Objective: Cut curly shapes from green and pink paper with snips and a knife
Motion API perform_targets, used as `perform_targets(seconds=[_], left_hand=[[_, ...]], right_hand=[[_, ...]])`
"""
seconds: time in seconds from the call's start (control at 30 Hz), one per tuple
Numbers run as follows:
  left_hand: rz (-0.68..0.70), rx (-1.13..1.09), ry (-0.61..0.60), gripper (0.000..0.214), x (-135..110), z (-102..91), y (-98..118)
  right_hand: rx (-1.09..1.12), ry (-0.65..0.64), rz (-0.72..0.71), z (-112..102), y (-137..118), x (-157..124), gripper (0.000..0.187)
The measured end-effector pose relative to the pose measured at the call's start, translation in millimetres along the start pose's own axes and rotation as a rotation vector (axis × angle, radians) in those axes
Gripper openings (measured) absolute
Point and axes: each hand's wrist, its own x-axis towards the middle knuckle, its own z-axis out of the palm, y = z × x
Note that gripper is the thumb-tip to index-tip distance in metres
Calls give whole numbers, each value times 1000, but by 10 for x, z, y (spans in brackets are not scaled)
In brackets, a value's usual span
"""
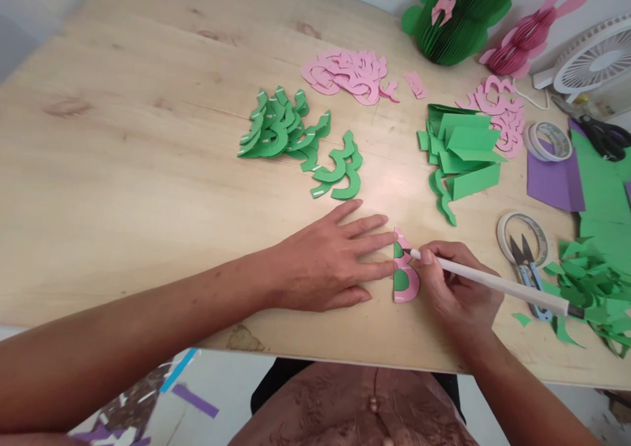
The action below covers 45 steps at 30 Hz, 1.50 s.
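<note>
My left hand [340, 255] lies flat on the wooden table, fingers spread, two fingertips at the edge of a small pink paper cutout [413, 287]. Green paper [401, 280] shows inside the curves of the cutout. In my right hand [458, 282] is a slim white pen [497, 282], its dark tip touching the paper near the upper curve. Beyond my left hand lie wavy green paper cutouts [352, 183] with white marks on them. Farther to the right is a stack of folded green paper pieces [468, 140].
Pink cutouts [345, 71] lie at the back. A green honeycomb paper figure [458, 19], a pink paper rabbit [527, 39] and a white fan [596, 58] stand behind. Snips [530, 275], a tape roll [542, 236], black-handled scissors [604, 137] and green scraps [591, 288] are on the right.
</note>
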Motion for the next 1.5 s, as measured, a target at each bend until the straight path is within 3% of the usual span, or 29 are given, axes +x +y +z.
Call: perform_targets(seconds=[0.73, 1.5], left_hand=[[-3, 1, -8, 42, 0, 3, -4], [-7, 1, -9, 42, 0, -11, 0]], right_hand=[[-35, 32, -26, -8, -14, 13, 11], [-24, -30, -2, -34, -80, 48, 15]])
